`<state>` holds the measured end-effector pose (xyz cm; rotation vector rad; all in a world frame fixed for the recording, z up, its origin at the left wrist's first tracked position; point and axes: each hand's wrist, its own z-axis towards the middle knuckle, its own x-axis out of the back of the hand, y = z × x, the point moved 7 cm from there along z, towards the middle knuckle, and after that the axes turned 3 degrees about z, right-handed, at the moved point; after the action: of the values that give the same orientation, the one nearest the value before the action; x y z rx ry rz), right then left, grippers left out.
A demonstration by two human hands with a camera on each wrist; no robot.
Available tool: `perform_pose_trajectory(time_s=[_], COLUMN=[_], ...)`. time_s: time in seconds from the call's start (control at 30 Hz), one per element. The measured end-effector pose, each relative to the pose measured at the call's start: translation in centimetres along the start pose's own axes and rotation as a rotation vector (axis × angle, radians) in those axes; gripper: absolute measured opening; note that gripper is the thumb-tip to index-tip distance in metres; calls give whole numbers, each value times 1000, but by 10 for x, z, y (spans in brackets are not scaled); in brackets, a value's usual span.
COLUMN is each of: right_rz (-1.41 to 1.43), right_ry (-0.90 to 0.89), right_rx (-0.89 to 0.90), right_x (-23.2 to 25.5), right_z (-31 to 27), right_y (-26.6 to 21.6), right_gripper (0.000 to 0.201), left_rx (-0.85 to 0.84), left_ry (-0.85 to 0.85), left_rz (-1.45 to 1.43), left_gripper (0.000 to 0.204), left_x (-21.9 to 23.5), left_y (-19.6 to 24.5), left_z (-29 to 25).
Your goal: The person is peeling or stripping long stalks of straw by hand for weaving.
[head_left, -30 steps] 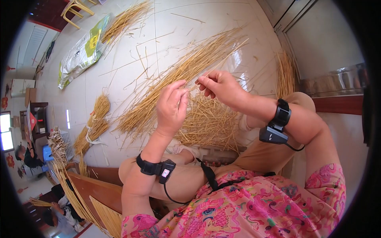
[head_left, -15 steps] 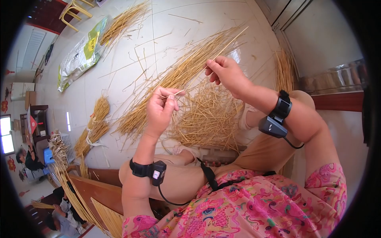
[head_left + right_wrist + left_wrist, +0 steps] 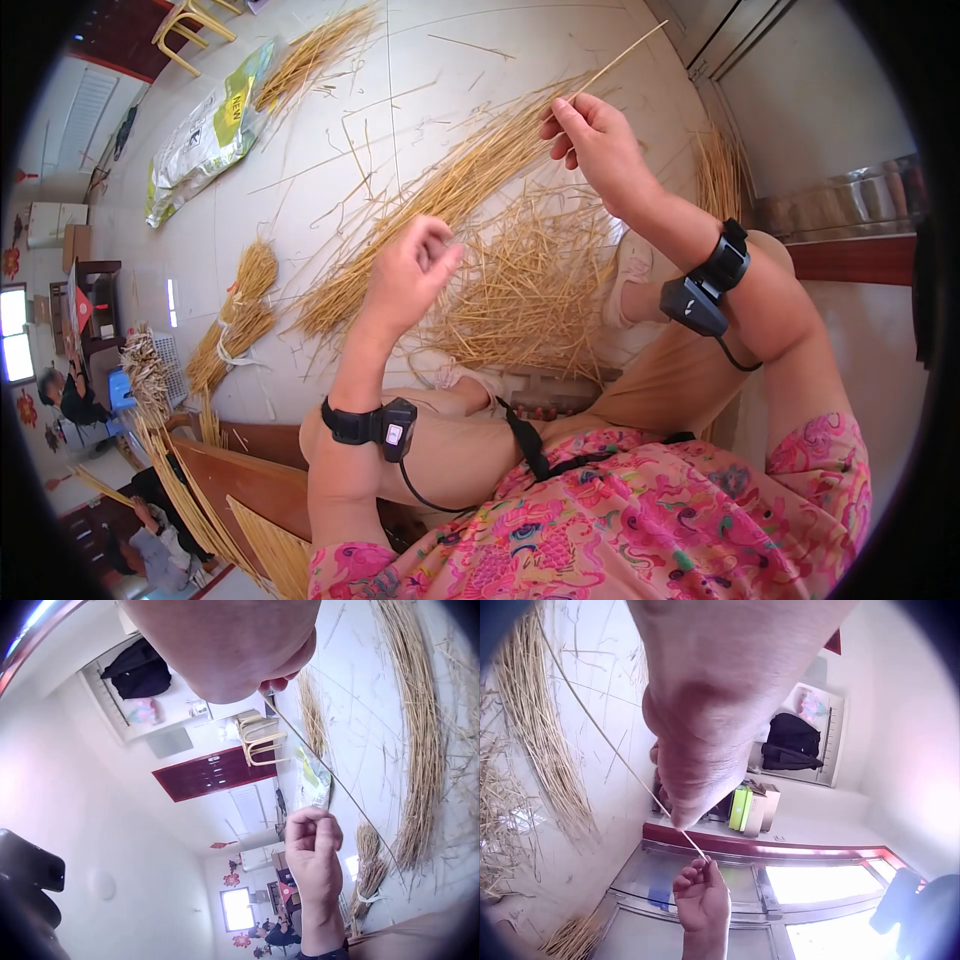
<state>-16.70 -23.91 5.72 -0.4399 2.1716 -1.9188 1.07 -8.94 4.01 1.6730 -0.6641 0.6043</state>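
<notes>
My right hand (image 3: 600, 145) pinches a straw stalk (image 3: 630, 52) between thumb and fingertips, and one end points up toward the far right. In the right wrist view the long thin stalk (image 3: 352, 799) slants down from the fingers, passing beside my left hand (image 3: 315, 851). Curled and slightly blurred, the left hand sits lower and to the left, with nothing visible in its fingers. From the left wrist, the stalk (image 3: 604, 735) overlaps the left fingertips. Below both hands lie a long sheaf of straw (image 3: 455, 180) and a tangled straw heap (image 3: 530, 285).
A tied straw bundle (image 3: 237, 310) lies at left. Further back are a silver-green bag (image 3: 205, 140), more straw (image 3: 315, 55) and a yellow stool (image 3: 195, 30). Upright straw (image 3: 720, 180) leans by the door at right. A wooden board (image 3: 240, 490) stands near my left knee.
My right hand has moved up and right with the stalk, away from the left hand. The left hand dropped back to the left, and the pale straw piece at its fingertips no longer shows.
</notes>
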Motion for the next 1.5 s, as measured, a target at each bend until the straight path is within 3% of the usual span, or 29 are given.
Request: perform_pose_trajectory(time_s=[0.07,0.13,0.2,0.27,0.37,0.5,0.6,0.67,0.73,0.83,1.13,1.33,1.43,1.5], right_rz=[9,45,112,120,123,150,52,-22,28,82,94,211,217,148], right_ry=[1,32,90,171,302,287,46,-155,-341,-488,-320,129,149,6], right_rx=[2,21,61,102,137,129,37,-125,-236,-257,-183,15,37,-13], right_x=[2,11,27,50,82,90,42,-1,-36,-59,-48,20,27,11], right_z=[3,9,20,32,43,48,28,5,-26,-49,-29,20,21,14], right_y=[-3,-9,-19,-30,-40,-31,-16,4,21,41,54,11,3,14], right_gripper=[24,24,23,23,22,21,27,29,28,23,15,15,13,13], left_rx=[-171,-268,-185,78,34,4,-77,-112,-54,-44,-27,-30,-58,-70], left_ry=[413,471,384,152,180,168,189,194,162,115,-20,3,37,49], left_rz=[131,261,189,-88,-353,-288,-300,-332,-299,-350,-468,-329,-231,-211], left_gripper=[34,31,26,17,11,9,9,10,11,12,13,12,12,12], left_x=[22,16,10,-2,-5,2,-1,-4,-7,-15,-39,-41,-38,-36], left_y=[5,-7,-24,-41,-41,-28,-25,-23,-21,-16,-14,-27,-23,-21], left_z=[-3,0,3,3,2,0,3,6,6,7,9,8,8,9])
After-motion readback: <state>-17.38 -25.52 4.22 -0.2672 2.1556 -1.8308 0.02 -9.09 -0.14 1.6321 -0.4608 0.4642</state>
